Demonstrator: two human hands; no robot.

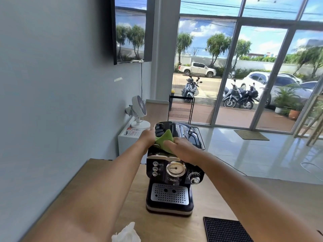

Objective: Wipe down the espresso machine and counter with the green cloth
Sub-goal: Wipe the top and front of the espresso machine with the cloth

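Note:
A black and chrome espresso machine point(172, 173) stands on the wooden counter point(97, 187), its gauge and knobs facing me. The green cloth point(165, 139) lies bunched on the machine's top. My right hand point(183, 148) lies over the cloth's near side, fingers pressing it down on the top. At the top's left edge my left hand point(148, 136) touches the cloth's left corner; its fingertips are hidden behind the cloth. The machine's lid stands raised at the back.
A black rubber mat point(225, 230) lies at the counter's near right. A crumpled white tissue point(126, 233) sits at the near edge. A small white fan point(139, 112) stands on a white cabinet point(127, 139) behind the counter by the wall.

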